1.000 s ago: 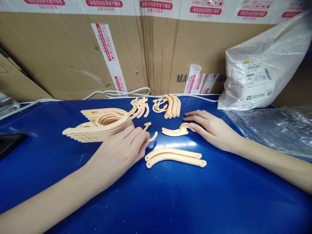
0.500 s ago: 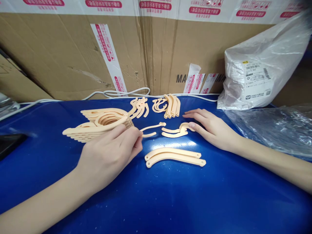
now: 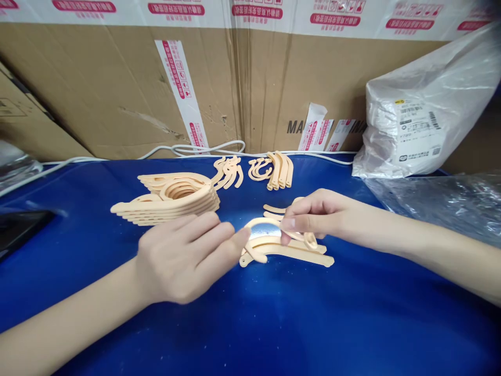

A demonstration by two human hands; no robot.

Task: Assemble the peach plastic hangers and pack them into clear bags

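Observation:
A beige plastic hook (image 3: 257, 256) with a small knob at one end is held up between my two hands. My left hand (image 3: 188, 256) pinches its curved left side, and my right hand (image 3: 323, 211) grips the straighter part near the knob. Just beneath the hook, two long curved hanger arms (image 3: 309, 259) lie side by side on the blue table. Smaller curved pieces (image 3: 273, 209) rest behind my right hand, which partly hides them. Beyond my left hand is a stack of wing-shaped beige parts (image 3: 164, 213) with round openings.
Small curved parts (image 3: 229, 172), several hooks (image 3: 258, 169) and a bunch of arms (image 3: 281, 169) lie at the back. A white cable (image 3: 203, 150) runs along the cardboard box (image 3: 266, 78). A white plastic bag (image 3: 407, 125) stands right, a dark flat object (image 3: 23, 230) lies left.
My left hand has brought the hook rightward from beside the stack. My right hand has come left off the small curved pieces and closed on the hook. The view has shifted slightly.

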